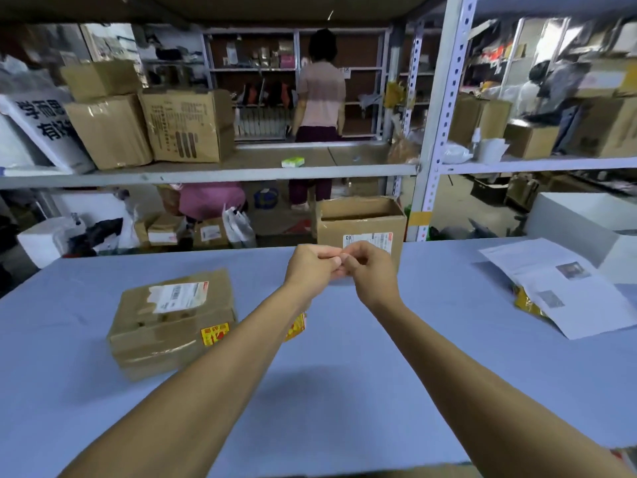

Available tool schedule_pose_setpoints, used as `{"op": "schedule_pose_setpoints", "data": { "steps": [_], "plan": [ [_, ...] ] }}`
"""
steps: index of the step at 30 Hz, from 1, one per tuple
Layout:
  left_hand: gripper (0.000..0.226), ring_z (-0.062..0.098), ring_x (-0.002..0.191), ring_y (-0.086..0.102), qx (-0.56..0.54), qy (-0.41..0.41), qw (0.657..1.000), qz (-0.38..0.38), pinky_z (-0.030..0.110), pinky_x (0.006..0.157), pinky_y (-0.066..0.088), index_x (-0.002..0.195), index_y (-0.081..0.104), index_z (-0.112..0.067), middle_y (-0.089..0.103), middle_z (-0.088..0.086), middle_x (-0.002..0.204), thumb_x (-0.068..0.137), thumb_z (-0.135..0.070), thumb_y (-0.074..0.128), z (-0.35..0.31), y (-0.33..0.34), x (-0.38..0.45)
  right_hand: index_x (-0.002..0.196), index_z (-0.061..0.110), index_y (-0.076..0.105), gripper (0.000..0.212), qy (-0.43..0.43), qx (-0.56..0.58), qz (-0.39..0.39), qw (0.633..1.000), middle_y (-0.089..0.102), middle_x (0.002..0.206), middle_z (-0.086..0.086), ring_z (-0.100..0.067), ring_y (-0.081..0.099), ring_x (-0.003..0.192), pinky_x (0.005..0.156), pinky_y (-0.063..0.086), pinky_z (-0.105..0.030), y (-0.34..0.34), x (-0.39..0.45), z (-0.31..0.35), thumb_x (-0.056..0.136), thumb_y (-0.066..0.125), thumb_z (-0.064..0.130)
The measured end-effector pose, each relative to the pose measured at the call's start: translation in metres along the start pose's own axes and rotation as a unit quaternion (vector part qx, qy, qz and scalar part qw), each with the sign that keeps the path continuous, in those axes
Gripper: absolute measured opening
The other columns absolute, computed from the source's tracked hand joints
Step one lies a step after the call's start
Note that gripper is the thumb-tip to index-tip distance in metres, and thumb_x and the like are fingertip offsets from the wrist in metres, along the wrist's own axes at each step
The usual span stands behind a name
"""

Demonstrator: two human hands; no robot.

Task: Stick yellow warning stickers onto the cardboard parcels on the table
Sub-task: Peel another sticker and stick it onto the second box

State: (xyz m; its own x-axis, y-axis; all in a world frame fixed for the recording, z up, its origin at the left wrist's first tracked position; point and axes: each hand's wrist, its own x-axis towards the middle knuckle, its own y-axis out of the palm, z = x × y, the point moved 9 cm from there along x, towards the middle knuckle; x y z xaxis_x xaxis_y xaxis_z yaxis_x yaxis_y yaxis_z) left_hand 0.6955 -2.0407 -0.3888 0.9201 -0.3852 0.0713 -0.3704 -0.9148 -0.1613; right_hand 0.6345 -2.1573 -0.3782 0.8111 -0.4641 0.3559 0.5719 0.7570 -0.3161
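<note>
My left hand [310,267] and my right hand [370,270] meet fingertip to fingertip above the middle of the blue table [344,391], pinching something small between them. A yellow warning sticker [295,327] shows just below my left wrist, partly hidden by the forearm; it seems to hang from the pinch. A flat cardboard parcel [169,326] lies to the left with a white shipping label and a yellow sticker [214,334] on its top. A taller cardboard parcel [358,219] stands right behind my hands at the table's far edge.
White printed sheets [565,288] lie at the right over a yellow packet [527,301]. A white box [593,215] stands at the far right. Metal shelving [206,174] with cartons rises behind the table, and a person [320,98] stands beyond it, back turned.
</note>
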Motion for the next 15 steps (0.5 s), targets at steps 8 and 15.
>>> {"op": "schedule_pose_setpoints", "data": {
  "steps": [8, 15],
  "plan": [
    [0.022, 0.024, 0.087, 0.069, 0.225, 0.137, 0.964, -0.043, 0.041, 0.087, 0.059, 0.072, 0.076, -0.03, 0.075, -0.002, 0.075, 0.083, -0.011, 0.073, -0.047, -0.004, 0.118, 0.093, 0.008, 0.073, 0.032, -0.044, -0.086, -0.008, 0.995, 0.072, 0.087, -0.006, -0.019, 0.063, 0.078, 0.072, 0.054, -0.039, -0.011, 0.103, -0.017, 0.091, 0.042, -0.002],
    [0.022, 0.03, 0.105, 0.068, 0.384, 0.131, 0.912, -0.065, 0.039, 0.091, 0.057, 0.109, 0.076, -0.015, 0.073, 0.012, 0.111, 0.087, -0.014, 0.073, -0.046, 0.005, 0.219, 0.091, 0.008, 0.064, 0.021, -0.118, -0.412, 0.031, 0.903, 0.058, 0.091, -0.007, -0.029, 0.055, 0.085, 0.064, 0.045, -0.034, -0.005, 0.182, -0.027, 0.084, 0.045, 0.007]
  ]
}}
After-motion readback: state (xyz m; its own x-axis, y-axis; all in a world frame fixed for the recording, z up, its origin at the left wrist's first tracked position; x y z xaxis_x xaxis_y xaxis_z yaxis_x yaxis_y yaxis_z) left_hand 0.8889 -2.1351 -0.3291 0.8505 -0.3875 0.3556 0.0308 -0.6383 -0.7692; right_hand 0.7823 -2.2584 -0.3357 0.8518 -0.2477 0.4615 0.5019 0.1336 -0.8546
